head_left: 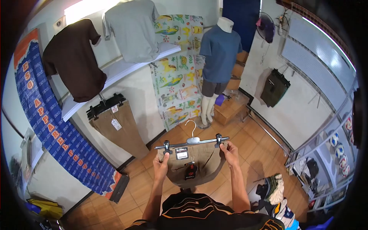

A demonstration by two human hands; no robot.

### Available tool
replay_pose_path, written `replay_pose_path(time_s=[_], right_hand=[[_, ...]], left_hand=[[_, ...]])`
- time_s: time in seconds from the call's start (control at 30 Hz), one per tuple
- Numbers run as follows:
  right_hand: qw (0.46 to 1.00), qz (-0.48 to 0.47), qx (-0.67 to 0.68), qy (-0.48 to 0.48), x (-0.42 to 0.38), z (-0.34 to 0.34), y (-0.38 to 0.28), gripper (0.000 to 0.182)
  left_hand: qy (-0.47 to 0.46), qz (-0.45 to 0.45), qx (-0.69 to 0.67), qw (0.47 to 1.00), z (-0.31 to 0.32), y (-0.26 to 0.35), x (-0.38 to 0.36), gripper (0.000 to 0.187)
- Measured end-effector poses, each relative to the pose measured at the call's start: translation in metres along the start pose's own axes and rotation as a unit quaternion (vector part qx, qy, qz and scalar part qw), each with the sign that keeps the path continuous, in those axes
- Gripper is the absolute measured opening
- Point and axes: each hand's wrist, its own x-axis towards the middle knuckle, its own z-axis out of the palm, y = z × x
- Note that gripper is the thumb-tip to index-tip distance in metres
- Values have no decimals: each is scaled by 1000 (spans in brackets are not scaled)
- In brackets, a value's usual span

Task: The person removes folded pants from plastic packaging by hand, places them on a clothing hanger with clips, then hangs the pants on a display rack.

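Note:
In front of my chest hangs a pair of brown shorts or trousers, its full length hidden by the angle. Its waistband is clipped to a clip hanger with a metal bar, dark clips and an upright hook. My left hand is closed on the waist corner at the left clip, thumb on top. At the right clip, my right hand pinches the other corner. A white barcode label sits on the waistband, and a black hang tag dangles below it.
A shelf holds two shirt torsos, with hanging trousers below. A mannequin stands beside a wooden box. On the tiled floor at right lies a clothes pile, near a rack. A blue banner leans left.

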Motion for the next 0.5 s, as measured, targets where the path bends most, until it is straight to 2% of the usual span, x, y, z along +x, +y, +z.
replay_pose_path(time_s=[0.17,0.33,0.4,0.5], right_hand=[[999,-32,4,-17,90,30,4,8],[997,18,15,-77,171,61,10,10],[993,-71,30,-87,205,80,17,11],[992,-46,24,-118,260,100,28,12]], left_hand=[[20,-14,21,999,9,-1,73,23],[42,-7,49,998,8,-6,135,26],[73,-23,45,996,4,-16,160,25],[98,0,58,994,2,-24,199,22]])
